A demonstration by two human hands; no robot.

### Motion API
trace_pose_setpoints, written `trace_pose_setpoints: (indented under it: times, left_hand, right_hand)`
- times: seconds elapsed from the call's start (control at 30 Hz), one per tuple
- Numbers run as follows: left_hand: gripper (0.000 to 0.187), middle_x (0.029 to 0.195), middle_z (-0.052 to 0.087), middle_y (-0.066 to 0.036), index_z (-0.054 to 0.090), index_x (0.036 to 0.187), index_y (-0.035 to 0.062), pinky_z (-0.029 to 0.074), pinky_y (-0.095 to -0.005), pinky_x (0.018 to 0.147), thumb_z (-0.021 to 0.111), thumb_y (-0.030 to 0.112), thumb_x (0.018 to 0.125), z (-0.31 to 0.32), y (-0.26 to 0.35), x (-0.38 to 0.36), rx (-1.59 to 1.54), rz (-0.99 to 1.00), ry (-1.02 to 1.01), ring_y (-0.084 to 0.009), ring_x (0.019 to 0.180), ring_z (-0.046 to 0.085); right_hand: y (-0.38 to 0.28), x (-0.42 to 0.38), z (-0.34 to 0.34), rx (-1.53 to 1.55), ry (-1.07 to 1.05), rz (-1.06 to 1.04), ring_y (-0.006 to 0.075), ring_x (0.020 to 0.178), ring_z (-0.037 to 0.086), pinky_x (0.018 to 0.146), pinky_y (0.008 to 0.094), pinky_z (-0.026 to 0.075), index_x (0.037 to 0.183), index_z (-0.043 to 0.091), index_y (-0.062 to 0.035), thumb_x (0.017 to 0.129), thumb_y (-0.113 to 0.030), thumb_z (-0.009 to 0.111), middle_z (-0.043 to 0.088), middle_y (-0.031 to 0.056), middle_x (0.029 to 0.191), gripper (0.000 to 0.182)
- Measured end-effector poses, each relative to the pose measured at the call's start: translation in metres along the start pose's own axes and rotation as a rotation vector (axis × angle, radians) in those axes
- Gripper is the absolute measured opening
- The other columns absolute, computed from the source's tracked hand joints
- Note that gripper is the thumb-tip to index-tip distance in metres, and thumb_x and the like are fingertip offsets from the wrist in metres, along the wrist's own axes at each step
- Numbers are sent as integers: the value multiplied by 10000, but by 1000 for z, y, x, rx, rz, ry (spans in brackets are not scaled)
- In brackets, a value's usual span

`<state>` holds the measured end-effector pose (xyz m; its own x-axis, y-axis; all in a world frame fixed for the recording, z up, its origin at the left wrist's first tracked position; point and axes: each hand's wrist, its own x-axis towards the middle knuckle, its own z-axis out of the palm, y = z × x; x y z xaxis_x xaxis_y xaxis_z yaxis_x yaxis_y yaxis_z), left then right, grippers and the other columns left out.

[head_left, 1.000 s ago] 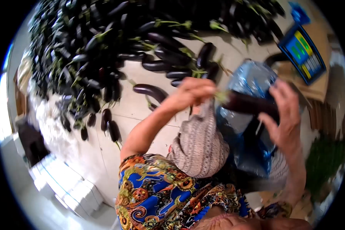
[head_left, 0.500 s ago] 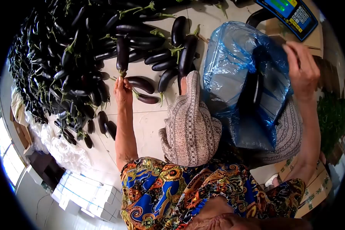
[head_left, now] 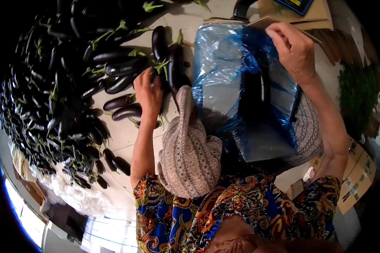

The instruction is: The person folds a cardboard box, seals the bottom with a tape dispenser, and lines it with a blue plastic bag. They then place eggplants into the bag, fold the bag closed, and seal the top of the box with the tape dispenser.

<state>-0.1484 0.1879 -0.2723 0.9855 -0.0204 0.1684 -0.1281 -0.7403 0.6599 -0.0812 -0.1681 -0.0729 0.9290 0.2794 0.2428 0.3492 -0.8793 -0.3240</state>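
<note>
A blue plastic bag [head_left: 217,63] sits open between my knees, spread over a cardboard box. Several dark eggplants [head_left: 264,86] show inside it. My right hand [head_left: 295,52] is closed at the bag's far right rim, pinching the film. At the near side of the eggplant pile [head_left: 50,122], the fingers of my left hand [head_left: 147,90] curl around a dark eggplant [head_left: 154,76]. Motion blurs those fingers, and the hand covers most of that eggplant. Left of my wrist, a reddish eggplant [head_left: 118,102] and a curved dark one [head_left: 126,111] lie on the floor.
My bent knee in patterned trousers [head_left: 190,160] rises between the pile and the bag. A scale display [head_left: 297,4] stands at the top right. Green vegetables [head_left: 359,88] lie at the far right. White plastic sheeting [head_left: 78,192] is at the lower left.
My left hand has laid the eggplant it held by the stem on the floor and moved right to another one. The view has shifted right. My right hand stays at the bag's rim.
</note>
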Motion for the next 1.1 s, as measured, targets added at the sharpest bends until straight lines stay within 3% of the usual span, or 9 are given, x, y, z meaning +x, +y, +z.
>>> trace_pose_setpoints:
  times: [0.2, 0.33, 0.6, 0.63, 0.67, 0.7, 0.8, 0.9, 1.1]
  left_hand:
    - [745, 1144, 544, -129, 465, 1283, 9, 376, -440, 897, 755, 413, 728, 106, -7, 63, 629, 157, -356, -315, 1052, 472]
    - [553, 1079, 524, -158, 546, 1109, 10, 372, -448, 910, 737, 353, 719, 126, -1, 79, 573, -7, -362, -348, 1040, 465]
    - [760, 1072, 554, -230, 503, 1212, -33, 418, -440, 955, 814, 208, 562, 57, -25, 77, -144, -257, -293, -379, 1063, 497]
    - [763, 1077, 550, -209, 499, 1219, -36, 427, -421, 944, 816, 196, 565, 41, -29, 78, -222, -282, -270, -351, 1056, 504]
    - [767, 1081, 547, -189, 495, 1226, -40, 435, -401, 933, 819, 185, 568, 28, -30, 77, -303, -306, -249, -324, 1050, 510]
    - [722, 1061, 605, -144, 482, 1246, -32, 502, -366, 838, 795, 134, 617, 9, -17, 76, -349, -328, -217, -258, 922, 602]
    - [739, 1179, 564, -154, 522, 1248, 75, 490, -409, 923, 830, 169, 583, -59, 51, 77, -211, -272, -103, -292, 1018, 580]
    - [759, 1201, 561, -166, 468, 1262, 42, 479, -394, 974, 812, 76, 587, -126, 108, 77, -488, -113, -74, -290, 1070, 586]
    - [806, 1218, 561, -255, 403, 1277, 38, 525, -486, 922, 833, 409, 705, -153, 209, 64, -918, 515, -304, -398, 1076, 612]
  right_hand:
    - [10, -30, -5, -306, -177, -136, 281, 859, 677, 698, 351, 569, 1191, 571, -29, 811, -178, 727, 651, 122, 1040, 437]
    - [49, -39, 34, -507, -446, 53, 324, 762, 668, 641, 444, 545, 971, 567, 2, 770, -53, 662, 629, 155, 894, 229]
    - [36, -13, -36, -102, 261, -261, 197, 603, 619, 508, 311, 507, 934, 636, -86, 779, 5, 599, 608, 74, 707, 183]
    - [33, -16, -51, -101, 40, 44, 252, 733, 648, 624, 305, 480, 1070, 647, -55, 855, -100, 602, 646, 150, 797, 224]
    - [27, -3, -50, 145, 229, 116, 357, 783, 652, 711, 425, 498, 869, 664, 9, 807, -106, 560, 666, 200, 829, 168]
    - [33, -2, -45, 221, 216, 205, 361, 791, 654, 718, 425, 499, 886, 670, -4, 793, -90, 552, 667, 201, 834, 173]
    - [47, 9, -29, 170, 258, 305, 372, 798, 655, 721, 430, 499, 905, 677, -23, 766, -73, 547, 671, 209, 860, 196]
    - [65, 18, -22, 168, 267, 256, 385, 794, 650, 727, 436, 507, 900, 692, -38, 755, -104, 546, 668, 217, 852, 216]
    - [71, 12, 3, 42, 315, 292, 380, 749, 648, 651, 486, 506, 823, 671, -68, 740, -144, 551, 657, 200, 780, 164]
